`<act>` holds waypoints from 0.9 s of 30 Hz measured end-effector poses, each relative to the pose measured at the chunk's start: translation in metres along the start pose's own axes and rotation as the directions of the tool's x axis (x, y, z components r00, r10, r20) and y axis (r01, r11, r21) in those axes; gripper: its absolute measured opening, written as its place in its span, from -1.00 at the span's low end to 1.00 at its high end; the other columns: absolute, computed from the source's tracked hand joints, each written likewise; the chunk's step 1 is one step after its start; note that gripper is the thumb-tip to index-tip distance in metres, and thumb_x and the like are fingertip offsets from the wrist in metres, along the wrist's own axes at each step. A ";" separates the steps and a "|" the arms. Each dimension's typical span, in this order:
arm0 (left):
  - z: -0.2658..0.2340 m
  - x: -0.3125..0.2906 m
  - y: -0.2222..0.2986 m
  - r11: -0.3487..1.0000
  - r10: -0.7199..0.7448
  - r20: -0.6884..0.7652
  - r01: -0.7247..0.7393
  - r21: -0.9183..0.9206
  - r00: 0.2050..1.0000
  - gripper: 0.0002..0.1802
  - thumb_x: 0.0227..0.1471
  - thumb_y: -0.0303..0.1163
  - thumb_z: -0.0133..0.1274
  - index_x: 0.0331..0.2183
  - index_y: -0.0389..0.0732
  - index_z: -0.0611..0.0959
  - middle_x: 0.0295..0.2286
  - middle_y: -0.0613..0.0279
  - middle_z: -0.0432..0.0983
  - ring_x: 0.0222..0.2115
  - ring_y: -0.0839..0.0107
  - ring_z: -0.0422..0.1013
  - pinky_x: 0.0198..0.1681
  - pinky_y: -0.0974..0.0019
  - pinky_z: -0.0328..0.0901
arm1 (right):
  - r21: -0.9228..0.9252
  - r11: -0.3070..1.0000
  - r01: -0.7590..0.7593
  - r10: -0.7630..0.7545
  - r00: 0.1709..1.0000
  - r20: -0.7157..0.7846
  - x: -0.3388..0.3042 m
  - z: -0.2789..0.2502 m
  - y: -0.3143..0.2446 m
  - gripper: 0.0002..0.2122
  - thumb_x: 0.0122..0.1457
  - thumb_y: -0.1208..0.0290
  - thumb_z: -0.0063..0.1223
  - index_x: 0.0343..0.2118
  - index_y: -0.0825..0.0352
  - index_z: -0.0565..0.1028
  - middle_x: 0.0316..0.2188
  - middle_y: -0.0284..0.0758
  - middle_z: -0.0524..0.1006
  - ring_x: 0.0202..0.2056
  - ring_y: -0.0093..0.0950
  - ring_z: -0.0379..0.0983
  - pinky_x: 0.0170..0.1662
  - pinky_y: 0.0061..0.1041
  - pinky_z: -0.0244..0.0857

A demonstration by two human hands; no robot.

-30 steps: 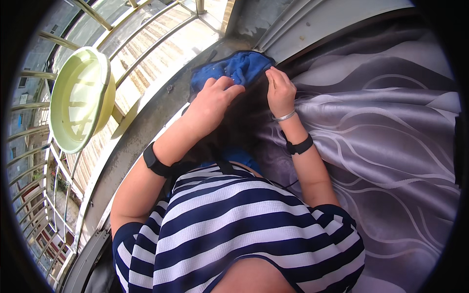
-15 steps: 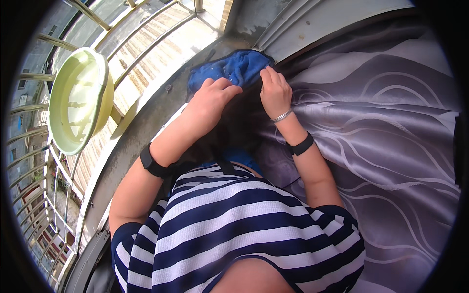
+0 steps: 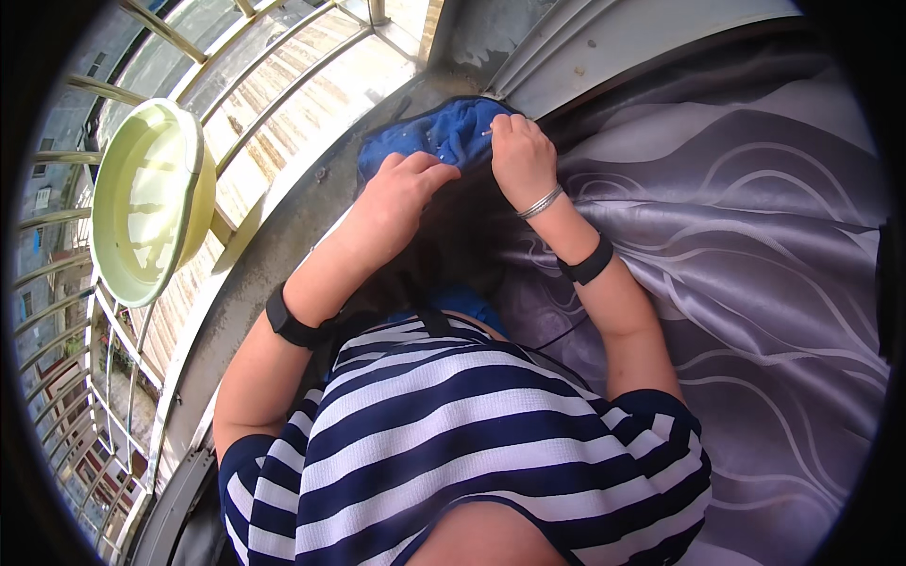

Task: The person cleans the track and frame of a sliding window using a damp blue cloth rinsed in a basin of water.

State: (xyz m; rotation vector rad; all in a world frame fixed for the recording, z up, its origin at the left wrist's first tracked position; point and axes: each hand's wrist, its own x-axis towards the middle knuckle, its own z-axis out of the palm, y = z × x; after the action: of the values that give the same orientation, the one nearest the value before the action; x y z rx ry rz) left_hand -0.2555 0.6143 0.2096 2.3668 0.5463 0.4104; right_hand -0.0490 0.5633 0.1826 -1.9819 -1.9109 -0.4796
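Note:
A crumpled blue cloth (image 3: 436,134) with small pale specks lies on the window sill in front of me. My left hand (image 3: 401,196) is at its near left edge, fingers curled and thumb bent against them, seemingly gripping the cloth; the fingertips are partly hidden. Over the right end of the cloth, my right hand (image 3: 525,162) has its fingers drawn together in a pinch. Something tiny and pale shows at those fingertips, too small to name.
A pale green basin (image 3: 142,212) stands tilted among the metal window bars (image 3: 113,91) at left. Along the right hangs a shiny grey-purple curtain (image 3: 755,255). The dusty sill (image 3: 274,212) curves between bars and body; a white frame (image 3: 651,47) lies beyond the cloth.
My right hand has moved left onto the right end of the cloth, its fingers now closer together. My left hand has shifted only slightly.

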 end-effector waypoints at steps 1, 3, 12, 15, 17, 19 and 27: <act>0.000 -0.001 -0.001 1.000 0.004 -0.012 -0.004 -0.001 1.000 -0.52 -0.17 -0.70 0.05 -0.13 -0.16 0.56 -0.18 0.11 0.43 -0.23 0.11 0.32 -0.08 0.25 0.28 | 0.058 0.997 -0.046 0.047 0.998 -0.029 0.003 -0.003 0.006 -0.93 0.06 0.52 -0.06 -0.54 0.34 0.38 -0.57 -0.20 0.43 -0.49 -0.20 0.42 -0.42 -0.31 0.36; -0.001 -0.003 0.000 1.000 -0.005 -0.020 0.005 -0.002 1.000 -0.52 -0.17 -0.70 0.04 -0.12 -0.16 0.56 -0.17 0.12 0.43 -0.23 0.11 0.32 -0.08 0.25 0.28 | 0.215 0.969 -0.122 0.141 0.987 -0.073 0.006 -0.012 0.015 -0.88 0.13 0.49 -0.03 -0.50 0.39 0.42 -0.55 -0.12 0.49 -0.47 -0.14 0.46 -0.39 -0.26 0.36; -0.007 -0.014 -0.006 1.000 -0.028 -0.030 0.028 0.002 0.999 -0.52 -0.18 -0.71 0.03 -0.13 -0.16 0.57 -0.17 0.13 0.44 -0.25 0.14 0.32 -0.10 0.25 0.28 | 0.709 0.497 -0.500 0.496 0.834 0.240 -0.029 -0.032 -0.002 -0.86 0.19 0.49 -0.02 -0.43 0.44 0.51 -0.52 -0.26 0.53 -0.62 -0.58 0.42 -0.53 -0.56 0.30; -0.007 -0.013 -0.006 0.999 -0.031 -0.017 0.031 -0.013 0.999 -0.52 -0.18 -0.72 0.02 -0.13 -0.16 0.57 -0.18 0.13 0.45 -0.25 0.14 0.33 -0.10 0.26 0.29 | 0.378 0.923 -0.069 0.078 0.997 -0.008 -0.035 -0.024 -0.012 -0.92 0.07 0.61 -0.04 -0.36 0.41 0.46 -0.34 -0.20 0.51 -0.39 -0.28 0.43 -0.31 -0.42 0.37; -0.006 -0.011 -0.004 0.999 -0.023 -0.021 0.023 -0.030 1.000 -0.52 -0.18 -0.72 0.02 -0.13 -0.16 0.57 -0.18 0.13 0.46 -0.25 0.13 0.33 -0.10 0.26 0.29 | 0.066 0.995 0.074 -0.074 0.997 -0.005 -0.029 -0.012 -0.013 -0.88 -0.07 0.62 -0.07 -0.41 0.38 0.40 -0.29 -0.21 0.47 -0.33 -0.26 0.38 -0.29 -0.38 0.37; -0.003 -0.011 -0.003 0.999 -0.011 -0.043 0.009 -0.046 0.999 -0.51 -0.19 -0.72 0.02 -0.13 -0.17 0.56 -0.18 0.13 0.46 -0.26 0.13 0.33 -0.11 0.26 0.29 | 0.012 0.999 0.042 -0.042 0.998 0.051 -0.024 -0.007 -0.007 -0.91 -0.05 0.61 -0.07 -0.43 0.37 0.39 -0.29 -0.21 0.47 -0.34 -0.26 0.38 -0.29 -0.38 0.36; -0.003 -0.009 -0.002 1.000 -0.006 -0.038 0.005 -0.029 0.999 -0.52 -0.19 -0.71 0.03 -0.13 -0.17 0.56 -0.17 0.13 0.46 -0.27 0.11 0.32 -0.11 0.25 0.28 | 0.367 0.921 -0.134 0.210 0.962 -0.175 -0.032 0.004 0.005 -0.89 0.18 0.51 -0.04 -0.34 0.41 0.51 -0.34 -0.19 0.55 -0.45 -0.39 0.51 -0.35 -0.52 0.41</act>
State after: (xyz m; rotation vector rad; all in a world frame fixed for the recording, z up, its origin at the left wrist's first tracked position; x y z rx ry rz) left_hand -0.2654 0.6128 0.2086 2.3338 0.5611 0.4586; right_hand -0.0447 0.5365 0.1638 -1.7657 -1.5484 -0.2639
